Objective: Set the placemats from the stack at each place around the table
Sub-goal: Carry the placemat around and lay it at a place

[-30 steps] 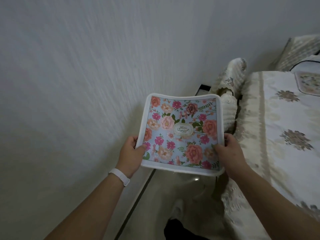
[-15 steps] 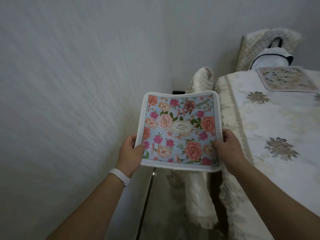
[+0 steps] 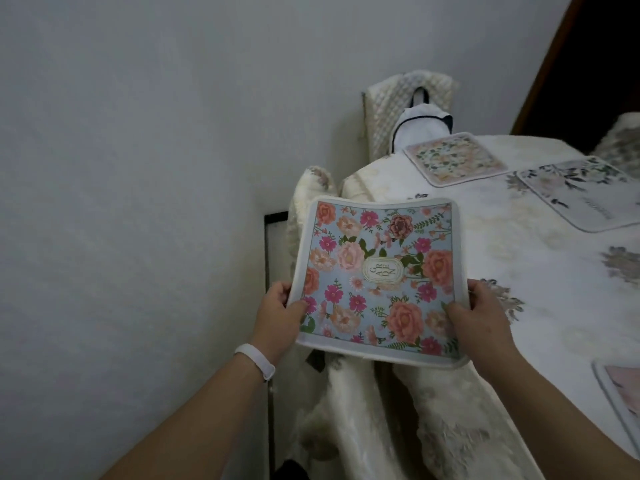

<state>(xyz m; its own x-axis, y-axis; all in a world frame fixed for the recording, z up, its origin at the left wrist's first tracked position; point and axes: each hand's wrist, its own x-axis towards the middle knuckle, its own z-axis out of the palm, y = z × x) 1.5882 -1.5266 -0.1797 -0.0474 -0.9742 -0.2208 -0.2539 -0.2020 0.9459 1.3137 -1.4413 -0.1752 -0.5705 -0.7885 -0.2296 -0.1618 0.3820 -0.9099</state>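
Head view shows me both hands holding one floral placemat (image 3: pixel 377 275) in the air, off the near-left corner of the table (image 3: pixel 540 258). My left hand (image 3: pixel 277 320) pinches its lower-left edge, thumb on top. My right hand (image 3: pixel 479 317) pinches the lower-right edge the same way. The mat hangs above a covered chair (image 3: pixel 353 410) that stands between the wall (image 3: pixel 138 168) and the table, not yet over the tabletop.

Risks, as I judge them:
1. The mat is soft and already bows between my two grips. If I lower it with the far edge sagging, that edge may fold under.
2. The tablecloth (image 3: pixel 519 299) looks loose and glossy. Sliding the mat into place may drag or wrinkle it; laying it down flat is safer.
3. The place is close to the table edge. A mat left overhanging may slip onto the chair.
4. A careless sweep to the right may disturb mats already laid.

Count:
- Placemats in hand: one.
- Placemats on the table: three visible, namely a pale floral mat (image 3: pixel 453 157) at the far end, a grey floral mat (image 3: pixel 581 192) beside it, and a pink mat (image 3: pixel 620 393) cut off at the right border.
- Chairs: the near one, a far one (image 3: pixel 388 98) bearing a white bag (image 3: pixel 420 128), and possibly a third at the right border.
- Stack: not in view.
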